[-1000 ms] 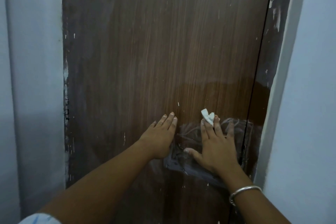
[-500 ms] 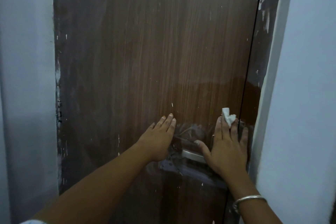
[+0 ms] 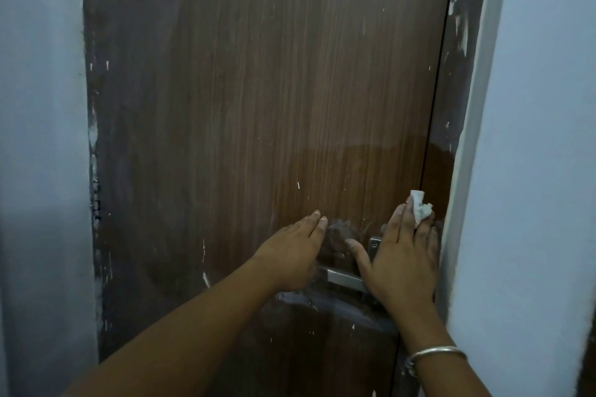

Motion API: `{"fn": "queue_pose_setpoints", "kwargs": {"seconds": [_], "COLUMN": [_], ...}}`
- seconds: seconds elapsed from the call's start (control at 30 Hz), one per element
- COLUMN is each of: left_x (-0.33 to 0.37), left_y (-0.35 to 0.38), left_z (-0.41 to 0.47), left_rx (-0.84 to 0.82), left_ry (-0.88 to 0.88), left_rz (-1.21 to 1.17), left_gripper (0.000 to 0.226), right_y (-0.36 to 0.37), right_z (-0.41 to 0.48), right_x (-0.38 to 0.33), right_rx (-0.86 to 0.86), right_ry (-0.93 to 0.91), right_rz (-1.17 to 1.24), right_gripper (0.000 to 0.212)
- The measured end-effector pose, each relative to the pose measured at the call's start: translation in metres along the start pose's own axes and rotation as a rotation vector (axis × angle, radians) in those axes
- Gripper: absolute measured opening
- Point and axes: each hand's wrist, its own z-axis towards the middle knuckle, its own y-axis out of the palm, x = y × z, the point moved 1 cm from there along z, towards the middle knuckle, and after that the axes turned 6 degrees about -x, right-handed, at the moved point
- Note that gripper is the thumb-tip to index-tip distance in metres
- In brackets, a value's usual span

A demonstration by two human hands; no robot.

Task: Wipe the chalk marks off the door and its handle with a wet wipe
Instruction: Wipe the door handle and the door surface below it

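A brown wood-grain door [image 3: 258,106] fills the view, speckled with small white marks. A smeared pale chalk patch [image 3: 342,232] lies between my hands. The metal lever handle [image 3: 343,279] shows low between them, its plate partly behind my right hand. My left hand [image 3: 296,255] lies flat on the door with straight fingers, left of the handle. My right hand [image 3: 403,261] presses flat near the door's right edge, with a crumpled white wet wipe [image 3: 419,208] sticking out between its fingertips.
The dark door frame [image 3: 458,74] at the right carries white smears. Pale walls stand on both sides: the left wall [image 3: 38,171] and the right wall [image 3: 532,171]. A metal bangle [image 3: 435,353] sits on my right wrist.
My right hand slid right with the wipe, from the middle of the smeared patch to the door's edge, uncovering the metal handle. My left hand stayed flat on the door.
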Motion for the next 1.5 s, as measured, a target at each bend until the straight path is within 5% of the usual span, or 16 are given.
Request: {"fn": "queue_pose_setpoints", "kwargs": {"seconds": [0.43, 0.73, 0.97, 1.17, 1.5], "left_x": [0.044, 0.050, 0.051, 0.052, 0.051], "left_y": [0.026, 0.033, 0.037, 0.045, 0.058], "left_z": [0.020, 0.028, 0.028, 0.026, 0.028], "left_rx": [-0.039, -0.032, 0.010, 0.061, 0.129], "left_ry": [0.141, 0.042, 0.048, 0.071, 0.034], "left_rz": [0.001, 0.013, -0.018, -0.082, -0.105], "left_gripper": [0.018, 0.025, 0.026, 0.018, 0.024], "right_y": [-0.008, -0.015, -0.003, -0.003, 0.009], "right_z": [-0.006, 0.001, -0.005, -0.008, -0.022], "right_x": [0.011, -0.002, 0.003, 0.009, 0.011], "right_rx": [0.060, -0.005, -0.034, 0.122, -0.002], "right_ry": [0.012, 0.188, 0.151, 0.132, 0.105], "right_rz": [0.030, -0.012, 0.001, 0.116, 0.126], "right_gripper": [0.096, 0.100, 0.098, 0.087, 0.095]}}
